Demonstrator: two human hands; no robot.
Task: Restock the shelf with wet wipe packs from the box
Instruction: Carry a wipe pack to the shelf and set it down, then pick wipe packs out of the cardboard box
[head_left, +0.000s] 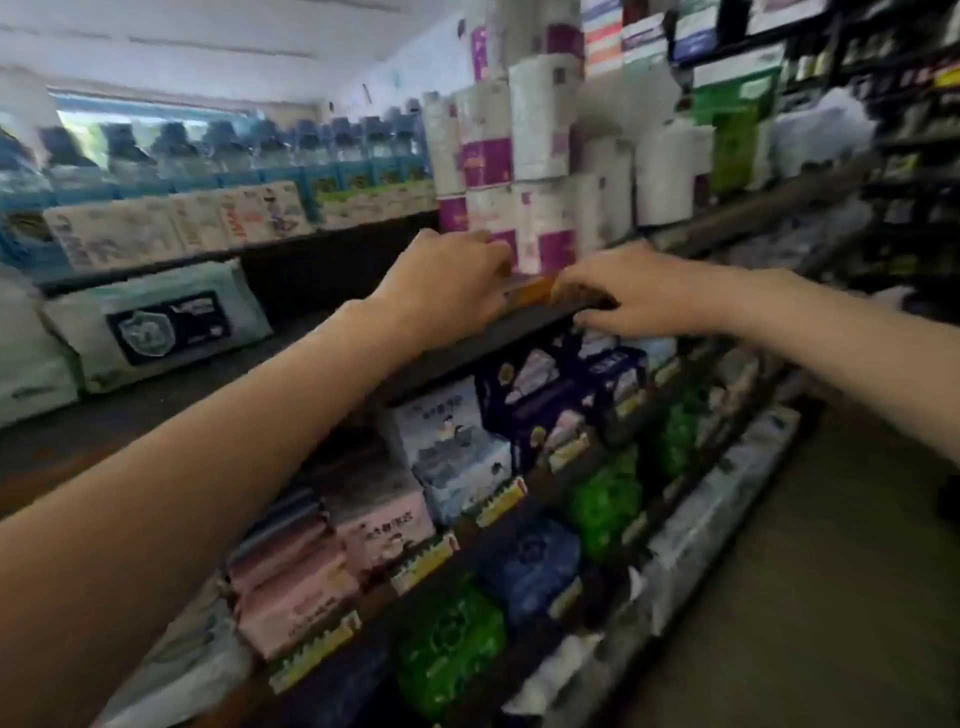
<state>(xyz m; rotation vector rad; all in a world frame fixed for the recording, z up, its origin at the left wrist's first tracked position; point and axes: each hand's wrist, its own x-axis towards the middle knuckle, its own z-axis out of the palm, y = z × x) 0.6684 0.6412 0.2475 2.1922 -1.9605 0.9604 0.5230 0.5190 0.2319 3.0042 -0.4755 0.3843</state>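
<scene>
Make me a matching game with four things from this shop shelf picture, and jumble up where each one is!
Things:
1. white wet wipe pack with a dark blue label
2. white and purple paper roll packs
3. green crinkly bags
4. pink boxes

Places:
A. low shelf, left of the blue bag
B. stacked just behind both hands
C. dark shelf, far left of the hands
D. lower shelves, below the right hand

Pairs: 1-C, 2-B, 3-D, 4-A

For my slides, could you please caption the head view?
Both hands, left and right, reach the shelf edge below toilet rolls.
</scene>
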